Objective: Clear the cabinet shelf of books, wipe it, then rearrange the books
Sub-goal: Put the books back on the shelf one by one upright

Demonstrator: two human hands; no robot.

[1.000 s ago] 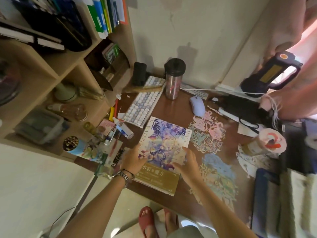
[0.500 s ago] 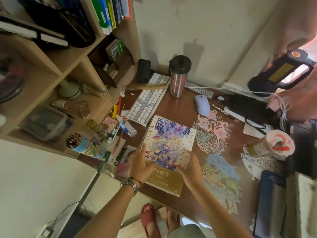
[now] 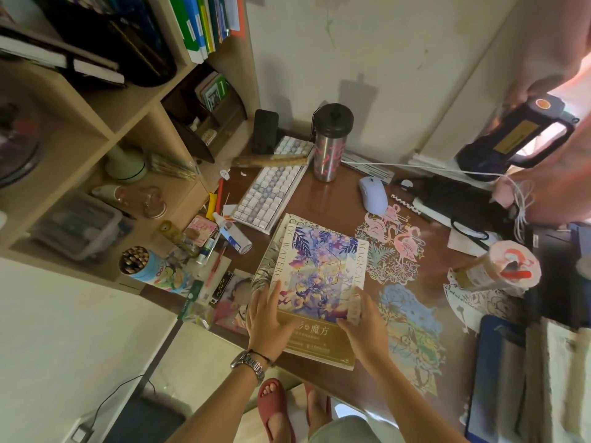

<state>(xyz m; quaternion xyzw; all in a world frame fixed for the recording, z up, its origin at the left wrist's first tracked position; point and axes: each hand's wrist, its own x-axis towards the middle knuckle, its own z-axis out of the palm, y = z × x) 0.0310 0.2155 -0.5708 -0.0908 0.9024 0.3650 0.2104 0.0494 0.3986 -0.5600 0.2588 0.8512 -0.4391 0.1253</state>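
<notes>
So the watercolor book (image 3: 315, 282) is lying flat on the brown desk (image 3: 332, 199), near its front edge, and pretty much everything else sits around it. The cover has purple and blue flowers with "MAGICAL" running down its right border and "OF WATERCO..." down the left; the gold band at the bottom carries big Chinese characters, I can make out 魔方. There looks to be another book right under it, its edge peeking out on the left.

Left hand (image 3: 270, 321), the one with the metal wristwatch (image 3: 249, 366), lies on the book's lower left part with fingers stretched out flat. Right hand (image 3: 363, 330) is at the book's lower right edge, fingers extended along the cover, thumb on the gold band. Neither is curled around it, as far as I can see.

Just behind the book is a white keyboard (image 3: 271, 193), and behind that a steel tumbler (image 3: 329, 148) with a black lid and pink markings. A pale mouse (image 3: 372, 195) sits behind and to the right of the book. Right beside the book on the right are pink flamingo paper cutouts (image 3: 396, 244). To the book's left, a glue bottle (image 3: 235, 235) and a tube of colored pencils (image 3: 144, 266). Up and far left of the book, the cabinet shelf (image 3: 134, 100) has green and blue books (image 3: 198, 24) standing upright; spine text is too small to read.
</notes>
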